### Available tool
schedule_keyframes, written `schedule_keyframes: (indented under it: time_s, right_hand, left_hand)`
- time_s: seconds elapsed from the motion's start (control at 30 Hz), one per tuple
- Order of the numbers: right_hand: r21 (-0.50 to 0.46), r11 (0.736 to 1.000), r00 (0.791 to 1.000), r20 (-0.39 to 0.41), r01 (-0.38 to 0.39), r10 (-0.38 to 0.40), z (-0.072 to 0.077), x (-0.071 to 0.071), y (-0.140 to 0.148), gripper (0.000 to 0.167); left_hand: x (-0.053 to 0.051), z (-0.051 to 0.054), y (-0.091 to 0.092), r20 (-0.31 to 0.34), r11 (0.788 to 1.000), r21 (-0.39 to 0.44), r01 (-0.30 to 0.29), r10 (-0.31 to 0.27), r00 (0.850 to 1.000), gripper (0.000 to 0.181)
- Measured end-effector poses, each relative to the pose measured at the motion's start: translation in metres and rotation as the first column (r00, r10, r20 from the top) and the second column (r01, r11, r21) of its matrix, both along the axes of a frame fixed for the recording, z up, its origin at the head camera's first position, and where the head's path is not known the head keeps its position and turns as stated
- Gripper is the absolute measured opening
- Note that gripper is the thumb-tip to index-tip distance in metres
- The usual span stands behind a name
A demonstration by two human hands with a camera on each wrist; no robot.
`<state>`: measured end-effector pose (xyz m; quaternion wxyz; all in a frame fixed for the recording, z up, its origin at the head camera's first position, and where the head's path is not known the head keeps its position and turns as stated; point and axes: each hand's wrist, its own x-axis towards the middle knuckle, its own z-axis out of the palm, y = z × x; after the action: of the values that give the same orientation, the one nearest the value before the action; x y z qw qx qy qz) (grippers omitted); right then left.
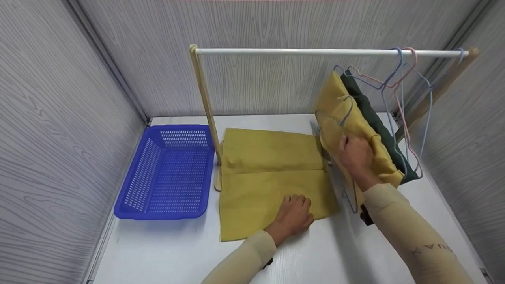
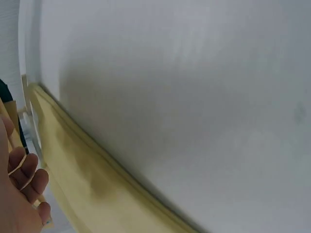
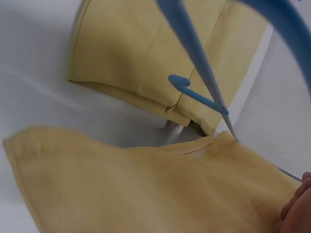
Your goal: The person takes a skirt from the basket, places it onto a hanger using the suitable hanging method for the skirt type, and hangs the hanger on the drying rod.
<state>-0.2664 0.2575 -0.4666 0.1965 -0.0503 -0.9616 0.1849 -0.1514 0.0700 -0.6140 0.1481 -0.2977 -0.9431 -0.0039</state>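
Observation:
My left hand (image 1: 294,215) rests on the near right part of a flat yellow cloth (image 1: 272,154) with a crease across its middle. In the left wrist view its fingers are loosely curled, with nothing seen between them. My right hand (image 1: 357,156) has curled fingers at the neck of a blue hanger (image 1: 347,112), in front of a hanging yellow cloth (image 1: 333,94). In the right wrist view this blue hanger (image 3: 199,58) crosses close to the camera; the fingers at the right edge are partly cut off. A dark green cloth (image 1: 365,104) hangs just behind.
A white rail (image 1: 296,51) on wooden posts (image 1: 205,98) spans the table. Blue and pink hangers (image 1: 412,59) hang at its right end. To the left stands a blue perforated basket (image 1: 134,173). Grey wood-patterned walls (image 1: 256,23) surround the white table (image 1: 158,248).

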Motion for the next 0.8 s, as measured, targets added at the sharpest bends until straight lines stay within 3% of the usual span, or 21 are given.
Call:
schedule_keyframes:
  time_s: [0.13,0.3,0.47,0.6,0.7,0.8]
  right_hand:
    - [0.017,0.999,1.0,-0.006,0.027,-0.027,-0.007,-0.003,0.008,0.042]
    - [0.061,0.998,0.996,-0.088,0.01,-0.004,-0.02,-0.003,0.019,0.041]
    - [0.149,0.989,0.989,-0.145,0.019,0.003,-0.028,-0.003,0.029,0.041]
    - [0.143,0.99,0.988,-0.153,0.014,0.008,-0.03,-0.006,0.027,0.041]
    - [0.13,0.992,0.985,-0.169,-0.006,0.028,-0.03,-0.009,0.025,0.04]
    - [0.132,0.991,0.978,-0.202,-0.014,0.041,-0.03,-0.006,0.027,0.039]
  left_hand:
    - [0.003,-0.014,0.014,0.011,0.997,-0.073,0.024,-0.023,1.0,0.04]
    - [0.012,-0.035,0.023,0.08,0.989,-0.147,-0.026,0.038,0.996,0.035]
    - [0.009,-0.038,0.03,0.026,0.974,-0.222,-0.046,0.053,0.998,0.018]
    - [0.005,-0.04,0.032,0.037,0.962,-0.266,-0.057,0.069,0.997,0.014]
    - [0.004,-0.042,0.04,0.065,0.959,-0.246,-0.139,0.159,0.985,0.028]
    - [0.006,-0.04,0.053,0.114,0.95,-0.221,-0.221,0.251,0.961,0.043]
